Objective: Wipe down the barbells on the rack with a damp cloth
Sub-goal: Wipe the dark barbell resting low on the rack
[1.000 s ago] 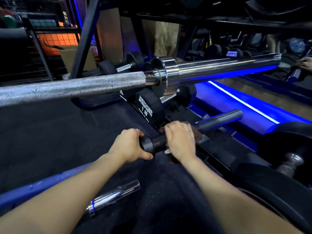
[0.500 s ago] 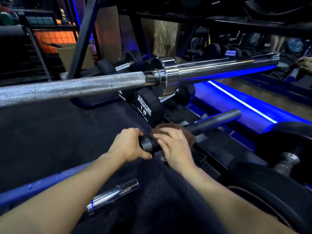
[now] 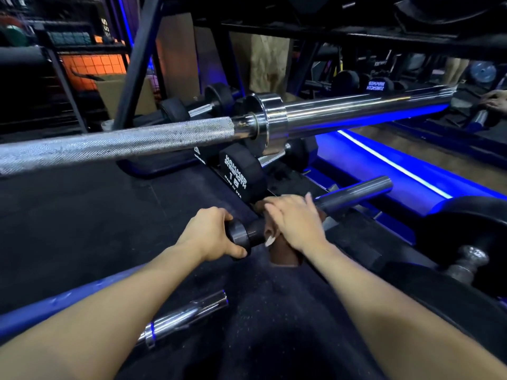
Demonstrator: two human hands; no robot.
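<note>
A dark barbell sleeve (image 3: 356, 192) runs from the centre toward the right. My left hand (image 3: 211, 233) grips the bar just behind its dark collar (image 3: 238, 235). My right hand (image 3: 295, 222) lies over a brown cloth (image 3: 284, 255) draped on the sleeve, fingers wrapped over it and thumb curled below. Part of the cloth hangs under the bar. A large chrome barbell (image 3: 343, 111) with a knurled shaft (image 3: 115, 145) crosses the view above my hands.
A black 15 dumbbell (image 3: 237, 175) stands just behind the dark bar. A chrome bar end (image 3: 186, 315) lies on the black floor mat near my left forearm. A weight plate (image 3: 472, 231) sits at right, blue-lit rails behind it. Another person's hand (image 3: 495, 101) shows far right.
My right hand has slid the cloth slightly along the sleeve and turned it round the bar; more cloth now hangs below. My left hand has kept its grip.
</note>
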